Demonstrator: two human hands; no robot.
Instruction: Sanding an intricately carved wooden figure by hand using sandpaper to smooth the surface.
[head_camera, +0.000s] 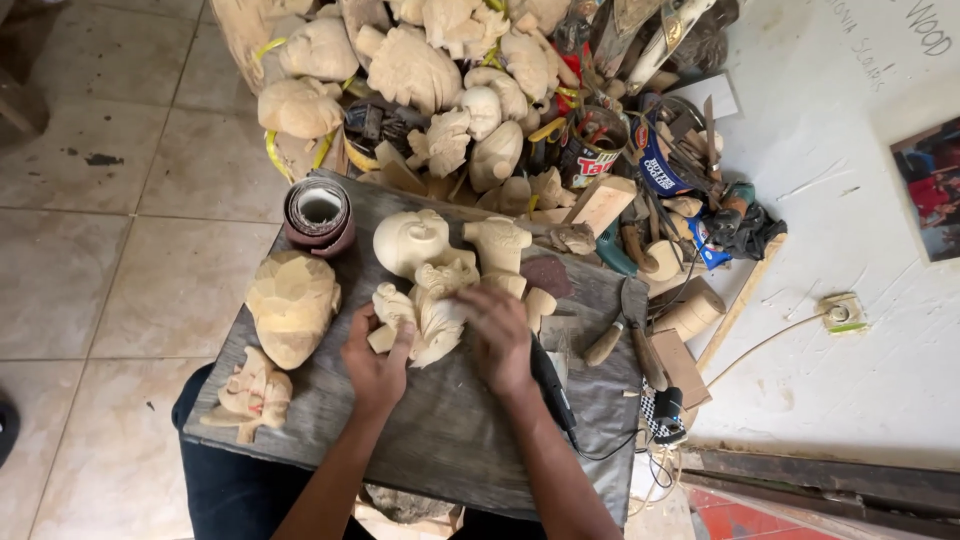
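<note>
I see my left hand (375, 362) and right hand (497, 340), each grip clamped on the pale wood carving (432, 310) over the grey surface (450, 430).

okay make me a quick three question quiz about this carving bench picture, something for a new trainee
1. True or false: both hands touch the pale wooden carving in the middle of the grey board.
2. What lies at the board's far left corner: A) a roll of sandpaper, B) a hammer, C) a paint jar?
3. Which hand is nearer the black corded tool?

Key:
1. True: left hand and right hand both rest on it.
2. A, the roll of sandpaper.
3. The right hand.
</note>
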